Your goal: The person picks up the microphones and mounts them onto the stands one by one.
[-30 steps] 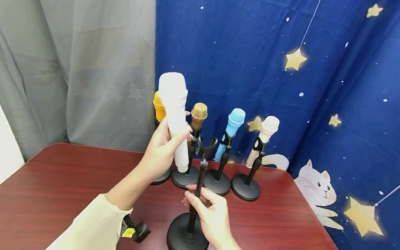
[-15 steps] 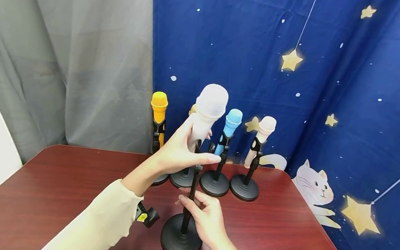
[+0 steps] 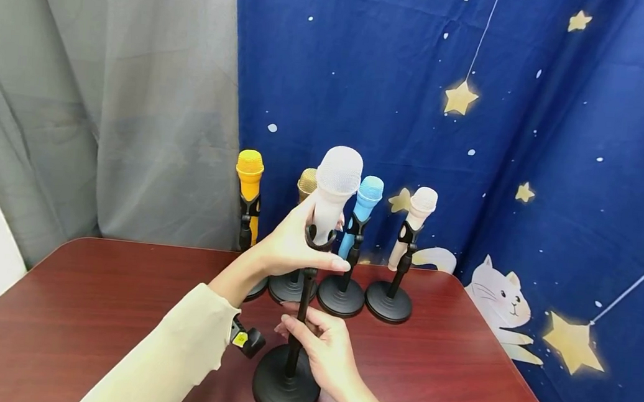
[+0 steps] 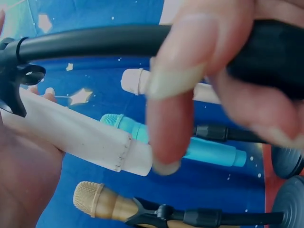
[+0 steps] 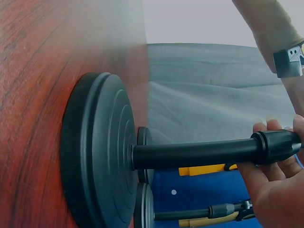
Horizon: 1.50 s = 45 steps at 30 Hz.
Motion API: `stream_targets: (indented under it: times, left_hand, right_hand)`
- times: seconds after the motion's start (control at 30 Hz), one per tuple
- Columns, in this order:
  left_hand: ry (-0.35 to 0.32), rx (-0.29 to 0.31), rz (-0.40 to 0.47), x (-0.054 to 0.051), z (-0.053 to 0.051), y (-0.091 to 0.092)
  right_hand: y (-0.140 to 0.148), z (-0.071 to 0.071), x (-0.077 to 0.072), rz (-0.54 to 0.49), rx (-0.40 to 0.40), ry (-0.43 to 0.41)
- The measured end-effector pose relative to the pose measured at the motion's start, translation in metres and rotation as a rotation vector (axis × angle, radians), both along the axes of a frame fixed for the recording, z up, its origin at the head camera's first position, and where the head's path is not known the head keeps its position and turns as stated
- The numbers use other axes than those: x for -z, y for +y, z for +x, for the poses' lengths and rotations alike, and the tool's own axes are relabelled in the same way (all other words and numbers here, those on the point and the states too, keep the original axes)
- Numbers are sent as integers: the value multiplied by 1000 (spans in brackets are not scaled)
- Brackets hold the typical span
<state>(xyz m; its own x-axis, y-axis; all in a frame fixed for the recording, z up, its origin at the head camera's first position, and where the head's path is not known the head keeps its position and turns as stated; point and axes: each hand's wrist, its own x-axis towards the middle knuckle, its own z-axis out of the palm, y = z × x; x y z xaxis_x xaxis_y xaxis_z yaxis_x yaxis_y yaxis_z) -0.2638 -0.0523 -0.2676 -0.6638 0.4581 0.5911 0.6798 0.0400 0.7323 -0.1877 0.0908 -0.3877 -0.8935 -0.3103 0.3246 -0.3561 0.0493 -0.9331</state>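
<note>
My left hand point(image 3: 288, 245) holds a white microphone point(image 3: 339, 172) by its handle, head up, at the top of a black microphone stand point(image 3: 287, 382). Its thumb sticks out to the right below the clip. The stand's clip point(image 3: 319, 241) has its prongs against the handle point(image 4: 80, 135); how deeply the handle sits cannot be told. Lower down, my right hand point(image 3: 325, 351) pinches the stand's pole between thumb and fingers, near the collar point(image 5: 278, 145) in the right wrist view. The round base point(image 5: 102, 152) rests on the table.
Behind, a yellow microphone point(image 3: 250, 168), a gold microphone point(image 3: 306, 184), a blue microphone point(image 3: 368, 195) and a pale pink microphone point(image 3: 421, 205) stand in a row on black stands. The table point(image 3: 123, 312) is reddish wood. Grey and blue star-patterned curtains point(image 3: 420, 77) hang beyond it.
My left hand has brought the white microphone right and down from the upper left to the stand's clip; its thumb has swung out. The right hand stays on the pole.
</note>
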Motion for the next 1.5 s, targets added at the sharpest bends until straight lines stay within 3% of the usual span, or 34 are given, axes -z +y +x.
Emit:
stream_targets:
  times: [0.13,0.3,0.67,0.77,0.87,1.1,1.27,1.5]
  left_hand:
    - [20,5,26,3,2,1]
    - [74,-30,62,6,2,3]
    - [127,-181,89,10,5,4]
    - [133,-195,97,9,6,5]
    - [129,-175,103,9,6,5]
    - [48,-127,166,14,14,8]
    - [56,-112,150,12,15,6]
    - [16,-72,134,13,16,6]
  right_hand:
    - [-1,-1,1,-2,1,18]
    - [-1,0,1,-4,11,14]
    - [-1,-2,4,-3,11,53]
    - [-1,-2,4,-3,14,56]
    - [-1,-2,4,-3,21,54]
    - [-1,-2,4,-2,19,49]
    - [-1,-2,4,-1,15,48]
    - [0,-1,6,46,-18,35]
